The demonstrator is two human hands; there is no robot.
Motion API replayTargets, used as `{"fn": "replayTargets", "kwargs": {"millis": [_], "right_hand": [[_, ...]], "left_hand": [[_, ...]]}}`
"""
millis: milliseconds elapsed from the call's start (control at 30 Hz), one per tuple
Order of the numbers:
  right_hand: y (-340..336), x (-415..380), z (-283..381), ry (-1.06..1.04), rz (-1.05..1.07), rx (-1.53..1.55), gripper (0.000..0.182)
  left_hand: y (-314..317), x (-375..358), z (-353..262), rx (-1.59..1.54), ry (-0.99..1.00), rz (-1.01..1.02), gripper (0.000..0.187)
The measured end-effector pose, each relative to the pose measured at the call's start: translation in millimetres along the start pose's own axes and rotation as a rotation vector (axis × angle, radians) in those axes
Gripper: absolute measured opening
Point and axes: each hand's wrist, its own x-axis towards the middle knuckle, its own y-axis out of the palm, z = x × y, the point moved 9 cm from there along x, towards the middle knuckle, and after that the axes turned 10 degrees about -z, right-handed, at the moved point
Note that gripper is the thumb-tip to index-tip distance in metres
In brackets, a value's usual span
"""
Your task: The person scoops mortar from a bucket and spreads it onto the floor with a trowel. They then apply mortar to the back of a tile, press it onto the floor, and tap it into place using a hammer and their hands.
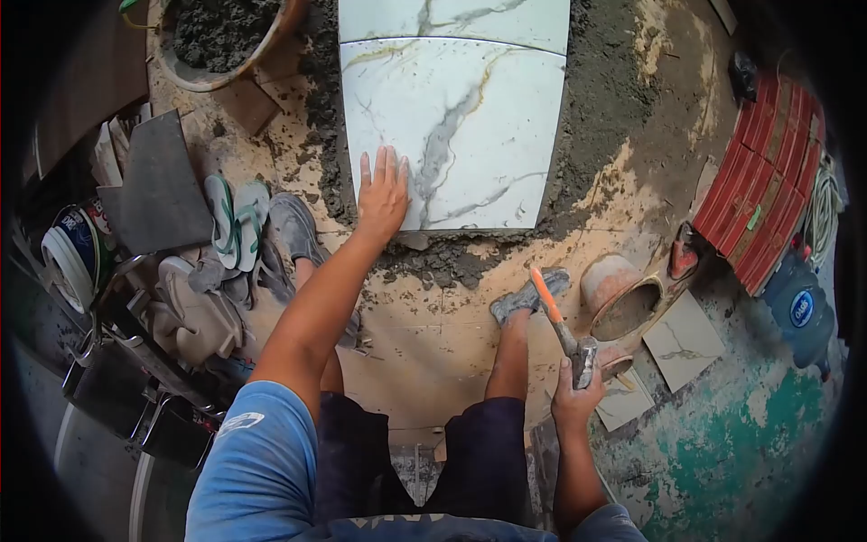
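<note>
My left hand (384,194) lies flat, fingers stretched, on the lower left part of a white marble-patterned tile (497,117). Grey wet mortar (442,264) shows along the tile's near edge and both sides. Beyond it, a second tile (515,18) of the same pattern meets it at a narrow seam. At the right, my right hand (578,402) grips a hammer (547,294) by its head end, so the orange handle points up and away from me. The hammer is apart from the tile.
A tub (194,81) of mortar stands at the upper left. Flip-flops (237,226) and stacked chairs (113,361) sit left. On the right are a bucket (610,280), loose tile pieces (684,341), red panels (763,172) and a blue water jug (799,307).
</note>
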Motion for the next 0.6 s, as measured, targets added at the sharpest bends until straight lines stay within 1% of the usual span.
{"fn": "replayTargets", "kwargs": {"millis": [33, 100, 133, 167, 233, 300, 333, 400, 467, 500, 533, 567, 600], "right_hand": [[3.3, -3.6, -7.5, 0.068, 0.021, 0.051, 0.033], [4.4, -10.0, -15.2, 0.044, 0.002, 0.038, 0.031], [5.8, -13.0, -16.5, 0.055, 0.009, 0.052, 0.031], [7.3, -14.8, -16.3, 0.067, 0.015, 0.065, 0.032], [9.7, -14.1, -15.1, 0.106, 0.01, 0.096, 0.033], [11.0, -13.7, -8.4, 0.019, 0.017, 0.05, 0.035], [9.4, -15.7, -11.3, -0.013, -0.042, 0.076, 0.038], [5.2, -15.5, -13.8, 0.001, -0.066, 0.111, 0.039], [-4.0, -17.5, -16.5, 0.012, -0.084, 0.151, 0.04], [-10.3, -18.1, -21.4, 0.027, -0.077, 0.12, 0.039], [-15.0, -18.0, -24.8, 0.035, -0.065, 0.097, 0.038], [-19.7, -18.5, -26.1, 0.014, -0.056, 0.13, 0.038], [-25.2, -22.0, -39.0, 0.095, -0.049, 0.141, 0.034]], "left_hand": [[9.2, -12.0, -5.9, -0.005, 0.006, 0.008, 0.064], [14.3, -31.0, -31.0, 0.063, 0.167, -0.075, 0.063], [19.5, -39.1, -39.7, -0.04, 0.181, -0.045, 0.061], [24.3, -42.9, -45.4, -0.048, 0.188, -0.039, 0.061], [28.7, -44.8, -48.3, -0.075, 0.119, -0.012, 0.048], [30.6, -43.7, -55.5, -0.06, 0.122, 0.015, 0.048], [27.2, -40.8, -57.7, -0.063, 0.112, -0.012, 0.045], [18.0, -38.8, -62.1, -0.058, 0.11, -0.042, 0.042], [25.0, -47.2, -72.1, 0.144, 0.242, 0.168, 0.033], [27.7, -61.6, -82.0, 0.025, 0.295, 0.28, 0.029], [33.8, -80.7, -89.5, -0.021, 0.333, 0.472, 0.026], [30.1, -104.5, -94.8, -0.046, 0.39, 0.443, 0.024], [25.3, -129.9, -95.2, -0.078, 0.38, 0.338, 0.024]]}}
